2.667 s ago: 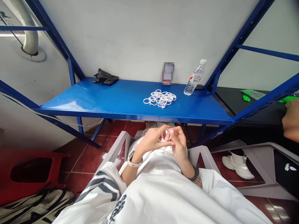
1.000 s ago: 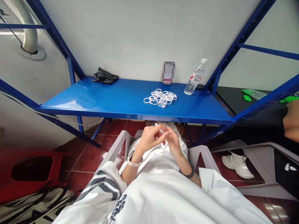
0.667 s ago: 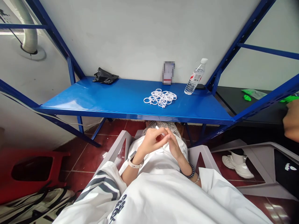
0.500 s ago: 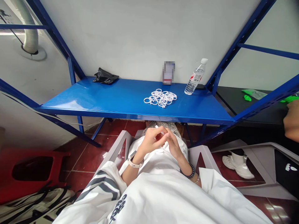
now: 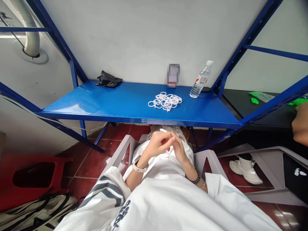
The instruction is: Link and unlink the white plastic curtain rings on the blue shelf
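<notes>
Over my lap, my left hand (image 5: 156,145) and my right hand (image 5: 178,147) meet at the fingertips, fingers bent in a pinch. A small white piece (image 5: 163,130) sticks out above the fingers, apparently of the same white cord as the loops on the table; the rest of it is hidden. Both hands seem to grip it. Beyond them, a loose pile of white elastic cord loops (image 5: 166,102), some with small knotted ends, lies on the blue table (image 5: 115,102), right of its middle.
A water bottle (image 5: 201,80), a blurred-out upright item (image 5: 173,75) and a crumpled black plastic bag (image 5: 108,79) stand along the table's back. Chair arms (image 5: 122,154) flank me. At right, another person's hand (image 5: 300,123) shows near green pieces (image 5: 255,100). A red stool (image 5: 57,173) stands left.
Both hands stay almost in place, fingertips together. The white piece above the fingers now lies flatter and a little to the left. The view has barely shifted.
</notes>
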Action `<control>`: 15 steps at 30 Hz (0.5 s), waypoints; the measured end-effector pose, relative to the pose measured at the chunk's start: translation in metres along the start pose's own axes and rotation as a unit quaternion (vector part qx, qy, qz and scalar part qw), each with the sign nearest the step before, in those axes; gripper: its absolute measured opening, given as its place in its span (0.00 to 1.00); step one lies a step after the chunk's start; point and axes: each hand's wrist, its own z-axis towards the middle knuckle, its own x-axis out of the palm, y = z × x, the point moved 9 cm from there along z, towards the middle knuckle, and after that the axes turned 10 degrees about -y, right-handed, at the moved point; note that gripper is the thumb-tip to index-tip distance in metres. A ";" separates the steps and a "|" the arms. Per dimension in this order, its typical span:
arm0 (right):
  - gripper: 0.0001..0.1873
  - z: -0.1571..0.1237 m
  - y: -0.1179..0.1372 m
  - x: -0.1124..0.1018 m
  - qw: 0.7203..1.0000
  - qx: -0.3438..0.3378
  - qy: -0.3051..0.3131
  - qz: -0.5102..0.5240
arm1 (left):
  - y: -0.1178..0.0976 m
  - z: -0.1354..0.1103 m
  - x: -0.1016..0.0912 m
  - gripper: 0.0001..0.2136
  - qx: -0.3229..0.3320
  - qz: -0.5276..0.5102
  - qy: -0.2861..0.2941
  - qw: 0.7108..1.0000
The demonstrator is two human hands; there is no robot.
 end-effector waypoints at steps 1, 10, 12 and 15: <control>0.26 0.001 -0.004 -0.002 1.000 0.016 -0.011 0.021 | -0.001 0.000 0.000 0.20 0.002 -0.003 0.000 1.000; 0.19 0.004 -0.011 0.004 0.980 0.091 -0.014 0.176 | 0.014 0.007 -0.026 0.17 -0.052 -0.023 -0.125 0.990; 0.19 0.004 -0.006 0.010 0.973 0.106 0.012 0.203 | 0.023 0.007 -0.035 0.15 -0.079 -0.050 -0.166 0.982; 0.20 0.002 -0.003 0.017 0.955 0.145 0.047 0.254 | 0.033 0.006 -0.035 0.14 -0.119 -0.119 -0.166 0.972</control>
